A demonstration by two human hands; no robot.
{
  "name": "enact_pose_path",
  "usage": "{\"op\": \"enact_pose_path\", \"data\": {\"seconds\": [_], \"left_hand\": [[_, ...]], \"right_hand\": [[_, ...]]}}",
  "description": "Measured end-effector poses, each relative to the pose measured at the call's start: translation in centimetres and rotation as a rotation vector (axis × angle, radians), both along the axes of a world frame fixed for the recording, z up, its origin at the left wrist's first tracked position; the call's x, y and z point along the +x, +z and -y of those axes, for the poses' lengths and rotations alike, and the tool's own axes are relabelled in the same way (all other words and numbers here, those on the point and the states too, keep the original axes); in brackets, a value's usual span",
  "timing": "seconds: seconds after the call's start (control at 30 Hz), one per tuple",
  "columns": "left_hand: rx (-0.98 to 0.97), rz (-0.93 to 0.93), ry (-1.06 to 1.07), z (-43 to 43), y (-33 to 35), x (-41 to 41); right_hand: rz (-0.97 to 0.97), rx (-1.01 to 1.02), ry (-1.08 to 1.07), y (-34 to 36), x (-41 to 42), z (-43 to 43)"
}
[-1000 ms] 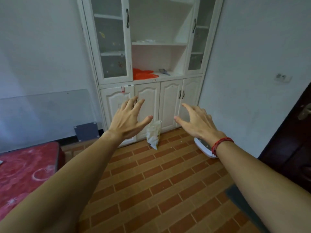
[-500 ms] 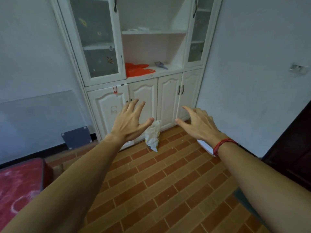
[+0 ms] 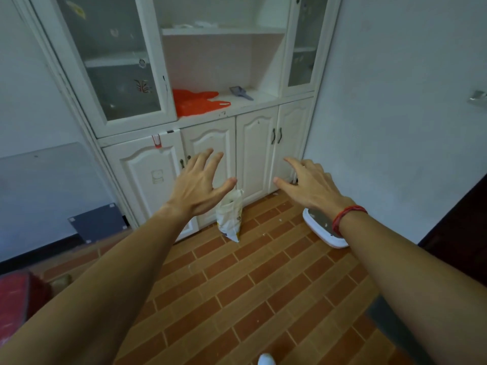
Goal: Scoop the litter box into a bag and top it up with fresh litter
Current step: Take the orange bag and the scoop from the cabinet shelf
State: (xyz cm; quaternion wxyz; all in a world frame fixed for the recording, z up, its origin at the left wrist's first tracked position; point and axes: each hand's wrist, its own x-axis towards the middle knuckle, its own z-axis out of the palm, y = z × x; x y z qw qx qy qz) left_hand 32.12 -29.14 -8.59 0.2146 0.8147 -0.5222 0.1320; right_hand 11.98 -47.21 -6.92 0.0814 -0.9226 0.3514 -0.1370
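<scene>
Neither grip holds anything: left hand and right hand reach forward, fingers spread, palms down.

The white litter tray with a grey inside, on the brick-tiled floor near the right wall, is partly covered by the forearm and wrist of the right hand. How far it reaches cannot be told. The white plastic litter sack, at the foot of the white wooden cabinet, has its top behind the thumb of the left hand. Its print is too small to read. The small grey scoop on the cabinet's ledge shows no detail. The picture's edges cut off the cabinet's top, a red mattress, a wall socket and a white shoe tip.
</scene>
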Motion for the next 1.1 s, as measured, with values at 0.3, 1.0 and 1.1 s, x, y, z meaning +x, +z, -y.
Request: {"op": "enact_pose_path", "data": {"seconds": [0.3,1.0,1.1], "left_hand": [[0.037,-0.020,0.064,13.1,-0.3,6.3],[0.065,-0.070,0.124,32.7,-4.1,28.6],[0.073,-0.089,0.102,35.3,-4.5,32.6]], "right_hand": [[-0.040,0.017,0.044,-0.5,7.0,14.3],[-0.064,0.059,0.097,-4.6,30.0,34.9],[-0.071,0.072,0.082,-4.5,33.7,37.4]]}}
